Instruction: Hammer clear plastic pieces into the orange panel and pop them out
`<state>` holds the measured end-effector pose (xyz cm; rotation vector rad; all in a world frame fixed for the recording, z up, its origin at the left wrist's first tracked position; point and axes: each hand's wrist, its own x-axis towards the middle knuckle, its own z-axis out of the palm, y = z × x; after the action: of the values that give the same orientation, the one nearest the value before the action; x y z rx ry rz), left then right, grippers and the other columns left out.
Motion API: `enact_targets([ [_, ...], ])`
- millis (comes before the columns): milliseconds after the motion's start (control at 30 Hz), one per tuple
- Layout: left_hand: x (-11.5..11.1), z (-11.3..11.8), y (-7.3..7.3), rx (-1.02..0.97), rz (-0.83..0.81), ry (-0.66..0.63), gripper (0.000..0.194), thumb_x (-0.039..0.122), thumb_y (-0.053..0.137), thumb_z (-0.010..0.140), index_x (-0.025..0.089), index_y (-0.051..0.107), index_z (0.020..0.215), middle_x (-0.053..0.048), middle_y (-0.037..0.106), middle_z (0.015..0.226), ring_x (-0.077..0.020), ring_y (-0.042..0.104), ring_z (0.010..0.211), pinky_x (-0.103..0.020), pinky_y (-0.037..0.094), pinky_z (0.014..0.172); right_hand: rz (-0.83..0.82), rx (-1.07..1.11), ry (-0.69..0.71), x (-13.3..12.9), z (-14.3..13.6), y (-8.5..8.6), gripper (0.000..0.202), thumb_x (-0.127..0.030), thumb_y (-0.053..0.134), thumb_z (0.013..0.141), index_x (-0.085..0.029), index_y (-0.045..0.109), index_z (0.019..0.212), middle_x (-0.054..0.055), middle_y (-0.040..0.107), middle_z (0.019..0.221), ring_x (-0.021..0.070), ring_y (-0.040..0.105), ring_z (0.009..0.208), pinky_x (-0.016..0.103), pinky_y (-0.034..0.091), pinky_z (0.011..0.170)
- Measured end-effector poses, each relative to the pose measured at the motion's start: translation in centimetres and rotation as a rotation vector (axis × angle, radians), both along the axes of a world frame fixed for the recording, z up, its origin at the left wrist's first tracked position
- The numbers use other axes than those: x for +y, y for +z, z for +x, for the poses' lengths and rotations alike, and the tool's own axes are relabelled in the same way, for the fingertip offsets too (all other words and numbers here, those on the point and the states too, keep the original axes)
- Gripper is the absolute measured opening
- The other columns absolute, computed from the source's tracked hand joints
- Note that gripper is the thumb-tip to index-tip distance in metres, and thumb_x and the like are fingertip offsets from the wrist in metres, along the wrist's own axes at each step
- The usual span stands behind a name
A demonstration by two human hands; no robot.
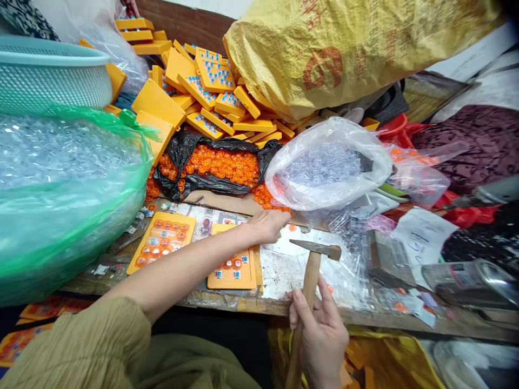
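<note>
My left hand (271, 226) reaches across the middle of the bench, its fingers curled together close to the loose orange caps (265, 197). Whatever may be in those fingers is hidden. In my right hand (322, 329) a hammer (310, 275) stands upright, its wooden handle against the thumb and its metal head above the white work surface. Under my left forearm lies a yellow-orange panel (233, 281) with orange caps and small blue pieces set in it. A second panel (162, 240), covered in orange caps, rests to the left.
Behind are a black bag (178, 156) of orange caps, a white bag (328, 189) of clear pieces and heaped yellow-orange panels (203, 86). A green-edged bag (73, 216) and blue basket (52, 70) crowd the left. A clear jar (466, 281) lies right.
</note>
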<state>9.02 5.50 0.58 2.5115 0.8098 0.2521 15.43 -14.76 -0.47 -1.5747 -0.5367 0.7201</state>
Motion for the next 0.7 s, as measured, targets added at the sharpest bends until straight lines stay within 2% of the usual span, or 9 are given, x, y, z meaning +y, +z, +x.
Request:
enact_targets([
  [100,0.1,0.5,-0.4,-0.050,0.027,-0.036,0.040,0.014,0.060,0.078,0.015,0.055,0.117,-0.012,0.060,0.119,-0.0254,0.057,0.109,-0.034,0.047,0.088,0.033,0.005,-0.030,0.0,-0.2,-0.2,0.078,-0.035,0.078,0.071,-0.019,0.044,0.139,-0.002,0.064,0.067,0.0062,0.045,0.044,0.021,0.040,0.043],
  [167,0.0,1.4,-0.7,-0.066,0.029,-0.098,0.036,0.013,0.057,0.080,0.019,0.058,0.116,-0.009,0.061,0.120,-0.0231,0.055,0.113,-0.031,0.045,0.091,0.044,0.012,-0.039,0.0,-0.2,-0.3,0.079,-0.035,0.078,0.071,-0.018,0.043,0.140,-0.002,0.064,0.067,0.0064,0.045,0.044,0.021,0.039,0.042],
  [300,-0.4,3.9,-0.9,-0.036,-0.008,-0.131,0.022,0.009,0.054,0.080,0.015,0.070,0.094,-0.011,0.069,0.103,-0.0263,0.062,0.101,-0.032,0.048,0.080,0.052,0.019,-0.051,0.0,-0.3,-0.4,0.081,-0.033,0.079,0.070,-0.017,0.042,0.140,-0.002,0.064,0.067,0.0063,0.046,0.044,0.020,0.039,0.041],
  [367,-0.3,4.5,-0.8,-0.023,-0.046,-0.112,0.021,0.011,0.058,0.077,0.014,0.071,0.093,-0.011,0.071,0.095,-0.0260,0.064,0.093,-0.031,0.048,0.074,0.060,0.014,-0.053,-0.1,-0.4,-0.4,0.080,-0.032,0.079,0.071,-0.016,0.042,0.140,-0.003,0.064,0.065,0.0063,0.046,0.044,0.020,0.040,0.042],
  [467,0.6,3.8,-0.7,-0.018,-0.106,-0.088,0.023,0.015,0.064,0.074,0.016,0.072,0.095,-0.006,0.072,0.085,-0.0204,0.066,0.082,-0.025,0.047,0.066,0.068,-0.015,-0.062,-0.1,-0.4,-0.4,0.079,-0.032,0.079,0.071,-0.014,0.044,0.139,-0.003,0.063,0.061,0.0065,0.046,0.042,0.020,0.039,0.041],
  [567,1.4,2.1,-1.0,0.011,-0.135,-0.052,0.014,0.013,0.064,0.073,0.014,0.074,0.082,-0.005,0.072,0.075,-0.0170,0.066,0.073,-0.022,0.046,0.062,0.073,-0.038,-0.057,0.0,-0.3,-0.4,0.075,-0.033,0.079,0.070,-0.014,0.047,0.136,-0.003,0.064,0.062,0.0062,0.046,0.042,0.020,0.039,0.040],
  [700,1.1,0.8,-1.0,0.029,-0.107,-0.041,0.016,0.009,0.059,0.073,0.014,0.073,0.080,-0.007,0.072,0.082,-0.0198,0.066,0.081,-0.024,0.048,0.069,0.067,-0.013,-0.038,0.1,-0.2,-0.4,0.073,-0.032,0.079,0.070,-0.014,0.049,0.134,-0.003,0.064,0.063,0.0051,0.046,0.041,0.019,0.040,0.040],
])
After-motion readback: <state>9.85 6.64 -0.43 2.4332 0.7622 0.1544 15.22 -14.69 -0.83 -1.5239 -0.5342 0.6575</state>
